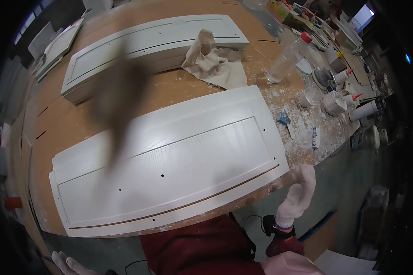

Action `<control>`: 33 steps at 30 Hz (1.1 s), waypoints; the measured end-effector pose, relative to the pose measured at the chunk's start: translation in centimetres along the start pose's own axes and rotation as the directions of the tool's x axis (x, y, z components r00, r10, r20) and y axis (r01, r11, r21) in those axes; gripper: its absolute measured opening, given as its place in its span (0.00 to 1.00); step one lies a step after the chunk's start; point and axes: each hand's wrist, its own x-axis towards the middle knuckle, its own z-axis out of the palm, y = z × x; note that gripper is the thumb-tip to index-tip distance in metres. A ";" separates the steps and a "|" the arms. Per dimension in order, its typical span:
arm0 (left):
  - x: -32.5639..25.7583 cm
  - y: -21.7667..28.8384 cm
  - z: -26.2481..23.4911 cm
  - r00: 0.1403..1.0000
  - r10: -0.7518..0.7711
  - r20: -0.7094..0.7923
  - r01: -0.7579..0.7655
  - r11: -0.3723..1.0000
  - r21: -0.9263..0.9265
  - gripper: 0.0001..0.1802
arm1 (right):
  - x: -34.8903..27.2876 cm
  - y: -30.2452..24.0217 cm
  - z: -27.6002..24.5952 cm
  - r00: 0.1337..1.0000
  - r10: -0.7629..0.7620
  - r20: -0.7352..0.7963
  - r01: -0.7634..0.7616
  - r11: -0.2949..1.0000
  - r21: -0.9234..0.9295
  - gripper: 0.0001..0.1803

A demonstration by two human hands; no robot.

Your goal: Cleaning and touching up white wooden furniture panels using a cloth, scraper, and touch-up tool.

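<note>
The near panel [202, 160] looked fully painted, its groove [188, 203] and holes [162, 175] seemingly left unfilled; the right hand [299, 197] curved loosely, empty, the left hand's [71, 265] grip unclear.

Past my right hand [298, 197] I see grey-green floor [337, 169] beside the broad brown wooden worktable [170, 88], with a bright bluish-white patch of light [363, 18] farther beyond, while far ahead of my left hand [72, 266] a pale, divided window [25, 28] breaks the dimness.

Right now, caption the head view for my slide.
Right hand near the nearer white panel, left hand lower left, beige cloth beyond.
</note>
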 end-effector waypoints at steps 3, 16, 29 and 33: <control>0.2 7.8 -0.2 0.836 -0.359 0.414 0.542 0.655 -0.527 0.24 | -0.6 -3.5 -0.3 0.874 -0.184 0.449 0.106 0.975 0.193 0.27; -4.6 13.0 5.4 0.758 -0.172 0.629 0.639 0.006 -0.769 0.16 | -9.6 -15.7 10.5 0.003 -0.582 0.813 -0.764 0.523 0.378 0.36; 2.1 9.1 -4.7 0.676 -0.730 0.098 -0.233 -0.338 -0.912 0.13 | -9.5 -18.7 6.0 -0.248 -0.924 0.291 -0.792 0.366 0.488 0.20; -0.8 6.8 -5.3 0.956 -0.279 0.093 -0.078 -0.546 -0.834 0.12 | -7.6 -23.7 2.0 0.199 -0.929 0.313 -0.980 -0.188 0.066 0.39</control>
